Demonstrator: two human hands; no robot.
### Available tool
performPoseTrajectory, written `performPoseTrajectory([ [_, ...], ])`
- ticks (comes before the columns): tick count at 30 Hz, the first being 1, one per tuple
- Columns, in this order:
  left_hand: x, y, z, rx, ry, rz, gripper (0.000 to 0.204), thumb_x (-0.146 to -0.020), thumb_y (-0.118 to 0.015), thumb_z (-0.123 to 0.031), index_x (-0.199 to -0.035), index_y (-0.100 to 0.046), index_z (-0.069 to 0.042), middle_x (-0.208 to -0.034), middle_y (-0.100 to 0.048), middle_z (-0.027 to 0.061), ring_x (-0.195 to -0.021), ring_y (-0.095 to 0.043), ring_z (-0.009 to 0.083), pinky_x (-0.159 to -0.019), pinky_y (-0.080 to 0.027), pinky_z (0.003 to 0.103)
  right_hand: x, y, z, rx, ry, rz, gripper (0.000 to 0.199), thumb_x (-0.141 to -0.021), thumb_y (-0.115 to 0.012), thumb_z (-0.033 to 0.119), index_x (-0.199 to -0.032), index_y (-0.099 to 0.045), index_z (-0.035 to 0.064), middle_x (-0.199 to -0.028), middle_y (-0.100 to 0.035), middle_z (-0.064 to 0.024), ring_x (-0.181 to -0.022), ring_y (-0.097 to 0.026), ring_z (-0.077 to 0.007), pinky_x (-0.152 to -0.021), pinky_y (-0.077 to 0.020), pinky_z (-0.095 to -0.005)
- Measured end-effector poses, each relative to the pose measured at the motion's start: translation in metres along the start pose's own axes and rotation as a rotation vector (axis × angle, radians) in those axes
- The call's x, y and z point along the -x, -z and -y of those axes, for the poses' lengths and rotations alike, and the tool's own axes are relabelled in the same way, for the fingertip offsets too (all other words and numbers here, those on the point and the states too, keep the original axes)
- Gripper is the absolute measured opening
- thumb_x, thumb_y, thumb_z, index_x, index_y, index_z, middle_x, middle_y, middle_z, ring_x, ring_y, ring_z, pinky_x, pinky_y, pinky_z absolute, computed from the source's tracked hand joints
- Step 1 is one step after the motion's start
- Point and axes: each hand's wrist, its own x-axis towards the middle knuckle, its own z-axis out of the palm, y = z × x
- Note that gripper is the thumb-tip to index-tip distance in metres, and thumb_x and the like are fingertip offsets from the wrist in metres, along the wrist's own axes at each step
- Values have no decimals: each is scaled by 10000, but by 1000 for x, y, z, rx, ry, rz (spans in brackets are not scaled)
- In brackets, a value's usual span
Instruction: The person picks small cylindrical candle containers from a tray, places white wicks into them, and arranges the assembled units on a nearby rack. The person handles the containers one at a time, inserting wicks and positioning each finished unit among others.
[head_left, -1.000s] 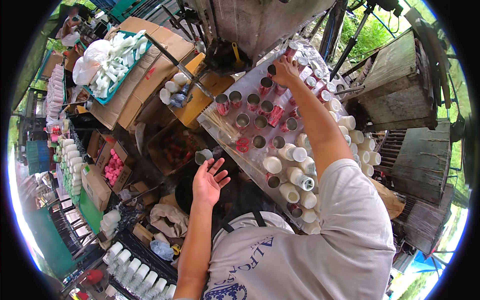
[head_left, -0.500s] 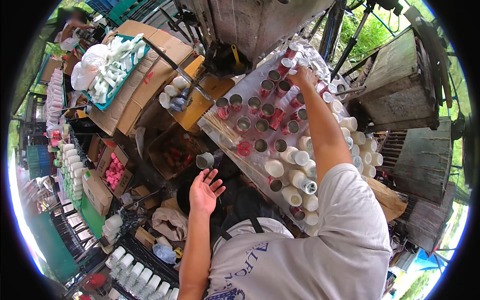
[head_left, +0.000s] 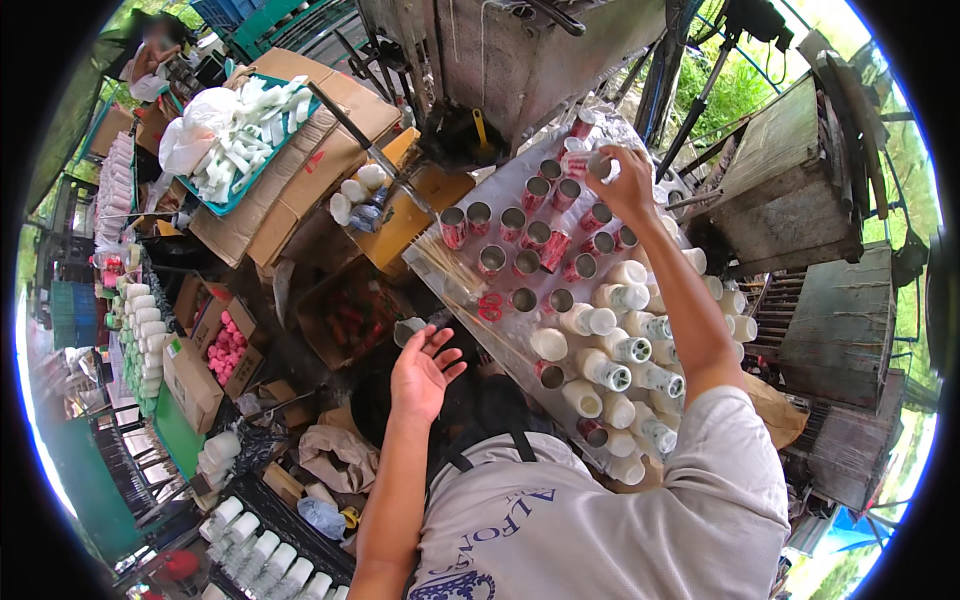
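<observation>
At the far side of the plastic-covered table (head_left: 470,225), my right hand (head_left: 624,183) has its fingers curled around an open-topped can (head_left: 600,168), whose pale rim shows between them. Several red open-topped cans (head_left: 536,234) stand close by, and one red can (head_left: 555,250) lies on its side. My left hand (head_left: 424,376) hangs off the table's near left edge, palm up, fingers spread and holding nothing. Just beyond its fingertips is a grey metal cup (head_left: 408,330), seemingly apart from them. White candles (head_left: 600,368), some printed green at the end, lie along the table's right side.
Red-handled scissors (head_left: 490,306) and thin sticks (head_left: 445,262) lie along the table's left edge. A dark metal vat (head_left: 540,60) stands beyond it. On the left are cardboard with a teal tray of white pieces (head_left: 240,130) and a box of pink lumps (head_left: 228,350). Another person sits far off.
My right hand has drawn back slightly toward me and right, lifting a can from the far group. My left hand has shifted a little right, still spread. The view has shifted slightly.
</observation>
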Motion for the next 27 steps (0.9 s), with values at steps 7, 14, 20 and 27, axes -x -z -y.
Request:
performPoseTrajectory([
  [7,12,-84,11,-102,56,384,488,-1062,-591,-522,-1376,-617,-150,-1316,-704,71,-1260,-641,268,-1035,-513,449,88,79,170,-252,342,9,552,-670,-914,162,-1176,-714,66,-1079,-720,-107,-1097,-628,-339,-1019,-493,-464],
  [14,29,-102,14,189,-29,492,594,-1026,-660,-502,-1437,-554,-87,-1478,-595,81,-1424,-527,246,-1160,-462,451,170,67,256,-287,215,-60,598,-667,-915,299,-1193,-707,101,-1120,-716,-66,-1122,-617,-309,-1004,-400,-467],
  [20,17,-94,8,415,-1,251,271,-991,-750,-272,-1093,-581,-87,-1015,-623,56,-908,-664,176,-854,-596,333,182,80,285,-388,216,-35,512,-754,-878,320,-1192,-703,121,-1195,-670,-66,-1184,-581,-301,-1036,-357,-463],
  [27,28,-99,-3,274,20,425,247,-982,-757,-276,-1041,-562,-136,-936,-586,25,-839,-625,165,-786,-541,357,173,89,250,-386,205,-37,369,-780,-878,252,-1069,-693,118,-1023,-682,-52,-1048,-619,-295,-977,-391,-442],
])
